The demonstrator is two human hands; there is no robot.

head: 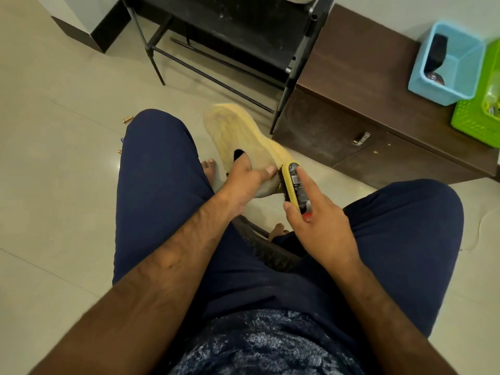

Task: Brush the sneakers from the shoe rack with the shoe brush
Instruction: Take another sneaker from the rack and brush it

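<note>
Sitting in front of the shoe rack (230,36), sneaker (243,136) held sole-up just below it, over the floor between my knees. Left hand (243,182) is wrapped round the sneaker, thumb on the sole's edge. Right hand (319,228) grips the yellow shoe brush (293,185), index finger straight along its back, bristles touching the sneaker's near end. Brown cabinet (378,117) sits right of the rack, with a blue bin (443,63) on top.
</note>
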